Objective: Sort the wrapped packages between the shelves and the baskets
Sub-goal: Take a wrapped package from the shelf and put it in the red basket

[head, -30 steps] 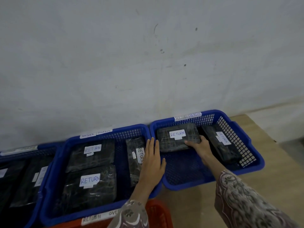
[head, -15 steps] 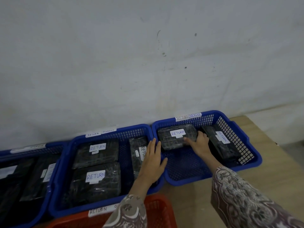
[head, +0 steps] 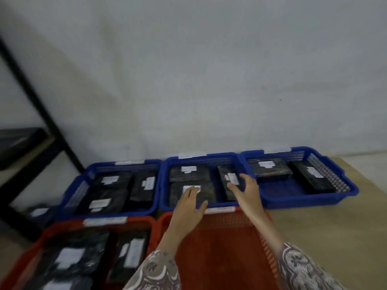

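A pale wall (head: 209, 70) backs three blue baskets on a wooden surface (head: 335, 237), with two red baskets nearer the camera and a black shelf frame (head: 31, 97) at far left. The middle blue basket (head: 165, 185) holds three black wrapped packages; both hands reach into it. The left hand (head: 189, 206) lies on the near package (head: 207, 192), fingers straight and together over its white label (head: 191, 188). The right hand (head: 245, 190) hovers over the upright package (head: 225, 181), fingers spread and loosely bent, holding nothing. To lift well, I judge each hand should close around a package's edges rather than its slippery wrap, then clear the basket rim before moving to the empty red basket (head: 209, 221).
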